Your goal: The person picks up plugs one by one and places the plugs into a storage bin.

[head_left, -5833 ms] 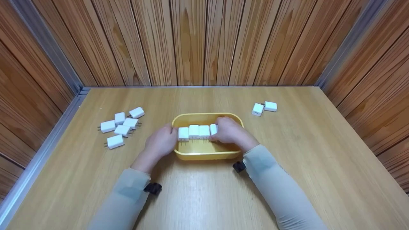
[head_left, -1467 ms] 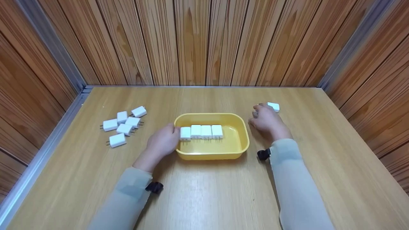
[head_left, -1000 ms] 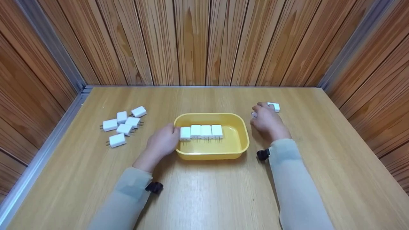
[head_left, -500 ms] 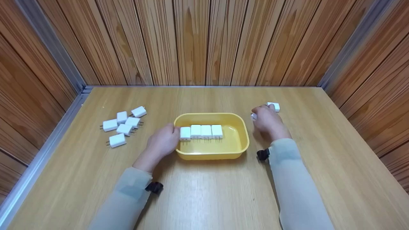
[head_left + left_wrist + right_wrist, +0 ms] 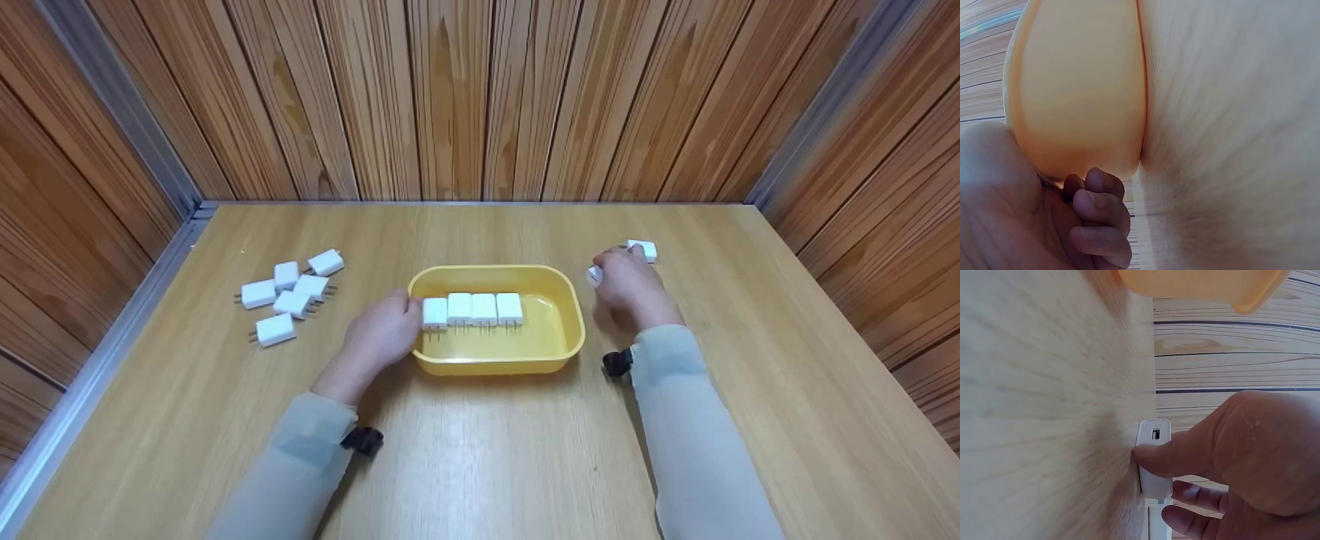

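Observation:
My left hand (image 5: 381,330) grips the left end of the yellow plastic tub (image 5: 551,330); its curled fingers (image 5: 1100,205) show below the tub's wall in the left wrist view. Inside the tub, several white USB charger plugs (image 5: 484,309) lie side by side in a row, prongs toward me. To the right of the tub, my right hand (image 5: 630,281) pinches a white charger plug (image 5: 1156,484) low at the table, thumb on the face with the USB port. In the head view the hand covers most of it. Another charger plug (image 5: 643,250) lies just beyond that hand.
At the left, several white charger plugs (image 5: 274,330) lie loosely grouped on the wooden table (image 5: 480,450), prongs pointing different ways. Wood-plank walls (image 5: 450,97) rise behind the table and on both sides, with metal framing (image 5: 191,214) at the back left corner.
Earlier, my right hand was in the tub at the row's right end. It has since moved right to the two loose chargers and taken hold of one. My left hand keeps its grip.

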Demonstrator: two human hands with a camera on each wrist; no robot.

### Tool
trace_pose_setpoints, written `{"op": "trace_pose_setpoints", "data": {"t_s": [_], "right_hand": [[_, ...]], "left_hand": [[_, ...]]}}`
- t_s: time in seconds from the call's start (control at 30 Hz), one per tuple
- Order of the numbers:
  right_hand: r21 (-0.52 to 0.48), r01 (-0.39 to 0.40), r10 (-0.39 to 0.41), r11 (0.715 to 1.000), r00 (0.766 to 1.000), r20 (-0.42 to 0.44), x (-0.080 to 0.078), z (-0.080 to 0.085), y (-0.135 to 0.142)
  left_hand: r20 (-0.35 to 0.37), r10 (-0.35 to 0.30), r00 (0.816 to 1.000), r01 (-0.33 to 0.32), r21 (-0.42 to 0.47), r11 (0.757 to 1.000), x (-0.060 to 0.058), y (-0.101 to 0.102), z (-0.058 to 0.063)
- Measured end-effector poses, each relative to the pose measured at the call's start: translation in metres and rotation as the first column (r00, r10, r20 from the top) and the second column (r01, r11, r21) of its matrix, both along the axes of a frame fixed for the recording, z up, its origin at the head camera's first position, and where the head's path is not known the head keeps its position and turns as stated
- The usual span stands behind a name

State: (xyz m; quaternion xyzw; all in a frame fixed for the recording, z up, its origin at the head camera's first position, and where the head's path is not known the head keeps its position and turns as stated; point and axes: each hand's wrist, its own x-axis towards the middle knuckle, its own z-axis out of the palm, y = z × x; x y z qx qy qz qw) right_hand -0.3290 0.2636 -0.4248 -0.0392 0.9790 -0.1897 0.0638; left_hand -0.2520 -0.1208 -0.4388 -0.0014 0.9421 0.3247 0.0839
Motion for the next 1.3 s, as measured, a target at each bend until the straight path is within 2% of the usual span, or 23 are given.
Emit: {"op": "trace_pose_setpoints", "data": {"t_s": [0.17, 0.43, 0.87, 0.97, 1.2, 1.3], "right_hand": [[0.047, -0.015, 0.016, 0.999, 1.000, -0.026, -0.0007, -0.0003, 0.0004], [-0.011, 0.026, -0.026, 1.000, 1.000, 0.018, 0.0017, 0.0016, 0.0001], [-0.006, 0.037, -0.037, 0.999, 0.999, 0.038, -0.0007, 0.0029, -0.0010], [-0.010, 0.047, -0.046, 0.999, 0.998, 0.049, -0.0002, 0.0036, -0.0015], [0.017, 0.054, -0.054, 0.998, 0.997, 0.048, -0.0008, 0.0037, -0.0009], [-0.003, 0.072, -0.071, 0.997, 0.995, 0.068, 0.0009, 0.0057, -0.0007]], "left_hand": [[0.020, 0.009, 1.000, -0.008, -0.009, 1.000, -0.0001, 0.0005, 0.0013], [0.053, 0.018, 0.998, -0.018, 0.009, 1.000, 0.0002, 0.0009, 0.0022], [0.057, 0.010, 0.998, -0.011, 0.017, 1.000, 0.0004, 0.0002, 0.0027], [0.050, 0.009, 0.999, -0.010, 0.015, 1.000, 0.0007, 0.0004, 0.0026], [-0.015, 0.001, 1.000, -0.001, 0.006, 1.000, 0.0012, 0.0003, 0.0019], [-0.006, 0.004, 1.000, -0.004, 0.012, 1.000, 0.0012, 0.0004, 0.0021]]}}
